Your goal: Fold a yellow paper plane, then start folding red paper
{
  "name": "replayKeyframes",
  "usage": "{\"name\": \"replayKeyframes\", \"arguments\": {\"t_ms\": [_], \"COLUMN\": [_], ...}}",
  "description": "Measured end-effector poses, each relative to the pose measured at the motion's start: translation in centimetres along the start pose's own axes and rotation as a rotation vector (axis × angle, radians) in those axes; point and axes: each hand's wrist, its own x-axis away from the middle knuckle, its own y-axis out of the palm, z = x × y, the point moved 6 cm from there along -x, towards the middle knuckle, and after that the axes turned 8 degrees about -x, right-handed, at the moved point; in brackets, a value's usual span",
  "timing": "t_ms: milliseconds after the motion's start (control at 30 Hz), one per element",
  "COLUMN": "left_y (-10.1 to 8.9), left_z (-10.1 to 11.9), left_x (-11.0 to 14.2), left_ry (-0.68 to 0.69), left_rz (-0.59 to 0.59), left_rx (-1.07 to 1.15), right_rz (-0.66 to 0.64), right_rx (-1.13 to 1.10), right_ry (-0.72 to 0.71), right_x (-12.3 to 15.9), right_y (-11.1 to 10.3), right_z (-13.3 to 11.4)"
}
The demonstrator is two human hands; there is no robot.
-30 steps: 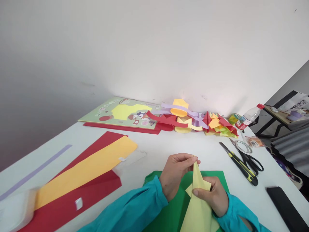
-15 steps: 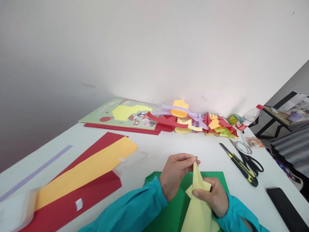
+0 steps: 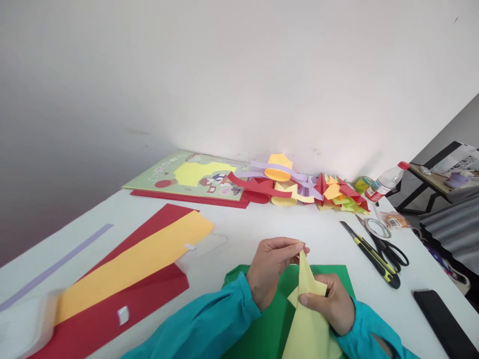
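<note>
A pale yellow folded paper (image 3: 307,319) rises to a sharp point in front of me, over a green sheet (image 3: 277,319) on the white table (image 3: 239,234). My left hand (image 3: 270,269) pinches the paper's tip between thumb and fingers. My right hand (image 3: 331,301) grips the paper lower down, thumb pressed on its side flap. Both arms wear teal sleeves.
An orange strip (image 3: 138,262) lies on a red sheet (image 3: 123,309) at the left, with a lilac strip (image 3: 56,267) beyond. A craft book (image 3: 187,177) and folded paper shapes (image 3: 299,187) line the wall. Utility knife (image 3: 370,254), scissors (image 3: 389,249), tape roll (image 3: 377,227), bottle (image 3: 385,180) and a black phone (image 3: 441,321) lie right.
Almost nothing has moved. Both hands stay on the yellow paper, with only slight shifts of the fingers at its tip.
</note>
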Motion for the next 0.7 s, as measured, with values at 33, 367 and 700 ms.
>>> {"name": "replayKeyframes", "arguments": {"t_ms": [33, 367, 700], "left_y": [-0.04, 0.03, -0.05], "left_z": [-0.03, -0.06, -0.22], "left_x": [-0.02, 0.06, 0.02], "left_ry": [0.004, -0.025, -0.017], "left_rz": [0.008, 0.001, -0.006], "left_rx": [0.001, 0.050, 0.062], "right_rz": [0.000, -0.016, -0.033], "right_rx": [0.000, -0.016, -0.001], "right_ry": [-0.004, -0.015, -0.005], "right_x": [-0.01, 0.04, -0.01], "right_y": [0.00, 0.03, 0.05], "right_z": [-0.03, -0.02, 0.07]}}
